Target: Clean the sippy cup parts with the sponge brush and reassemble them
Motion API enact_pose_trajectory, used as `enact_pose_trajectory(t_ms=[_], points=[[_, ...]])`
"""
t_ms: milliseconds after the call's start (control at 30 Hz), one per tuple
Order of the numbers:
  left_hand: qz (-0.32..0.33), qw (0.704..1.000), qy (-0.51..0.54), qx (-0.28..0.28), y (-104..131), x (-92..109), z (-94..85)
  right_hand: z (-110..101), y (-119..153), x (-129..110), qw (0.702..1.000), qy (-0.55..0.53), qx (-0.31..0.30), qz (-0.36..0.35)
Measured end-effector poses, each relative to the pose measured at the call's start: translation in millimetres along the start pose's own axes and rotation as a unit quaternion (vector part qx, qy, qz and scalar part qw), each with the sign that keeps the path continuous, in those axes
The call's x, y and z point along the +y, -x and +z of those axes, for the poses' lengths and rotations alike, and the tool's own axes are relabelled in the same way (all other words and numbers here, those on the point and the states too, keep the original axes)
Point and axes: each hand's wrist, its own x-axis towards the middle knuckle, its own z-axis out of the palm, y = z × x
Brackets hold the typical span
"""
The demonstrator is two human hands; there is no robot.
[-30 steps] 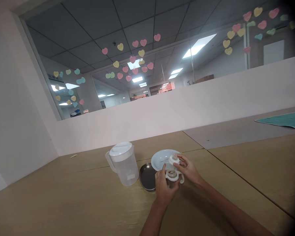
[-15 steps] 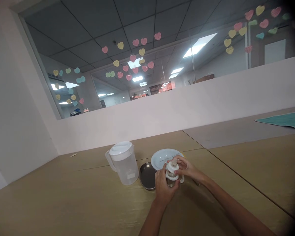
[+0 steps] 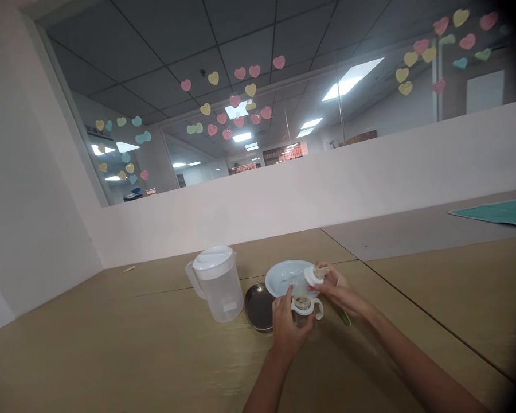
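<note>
A small clear bottle [image 3: 302, 305] with a white handled collar stands upright, its mouth uncovered. My left hand [image 3: 287, 324] is wrapped round its left side. Up and to the right of the bottle mouth, my right hand [image 3: 339, 291] grips a white cap with a clear nipple [image 3: 315, 276], tilted to the right and apart from the bottle. Just behind both hands lies a pale blue bowl [image 3: 279, 277]. To the left of my left hand is a dark metal dish [image 3: 258, 310], partly hidden by the hand.
A clear plastic pitcher [image 3: 223, 289] with a white lid stands left of the dish. Something green [image 3: 344, 315] lies under my right wrist. A teal cloth [image 3: 499, 212] is at the far right, before the wall [image 3: 284, 198].
The white cap has come off the bottle and moved up and right in my right hand. My left hand has stayed round the bottle.
</note>
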Motion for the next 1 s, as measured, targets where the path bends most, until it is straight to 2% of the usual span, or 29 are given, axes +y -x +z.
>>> enact_pose_trajectory(t_ms=[133, 233, 400, 500, 633, 767, 900, 1000], points=[[-0.005, 1.0, 0.007, -0.008, 0.1, 0.1, -0.5, -3.6, -1.7, -6.2, 0.988, -0.134, 0.056, -0.049], [-0.01, 1.0, 0.009, -0.013, 0.3, 0.4, -1.1, -8.9, -5.3, -6.4, 0.975, -0.195, 0.087, -0.059], [-0.014, 1.0, 0.013, -0.017, 0.4, -0.5, -0.5, -14.5, -12.2, 2.6, 0.963, -0.232, 0.133, -0.039], [-0.011, 1.0, 0.017, -0.015, 0.2, -0.9, -0.3, -15.7, -15.8, 11.4, 0.96, -0.227, 0.154, -0.05], [-0.007, 1.0, 0.015, -0.002, -0.6, 0.1, -1.2, -19.2, -19.8, 25.4, 0.964, -0.149, 0.208, -0.066], [-0.006, 1.0, 0.014, -0.004, -1.5, 1.7, -2.7, -24.1, -23.5, 40.4, 0.961, -0.013, 0.261, -0.092], [-0.013, 1.0, 0.016, -0.013, -1.3, 2.7, -3.1, -26.3, -23.4, 52.4, 0.954, 0.153, 0.222, -0.128], [-0.02, 0.999, 0.019, -0.016, -1.0, 3.0, -3.2, -25.3, -20.3, 55.7, 0.924, 0.313, 0.165, -0.147]])
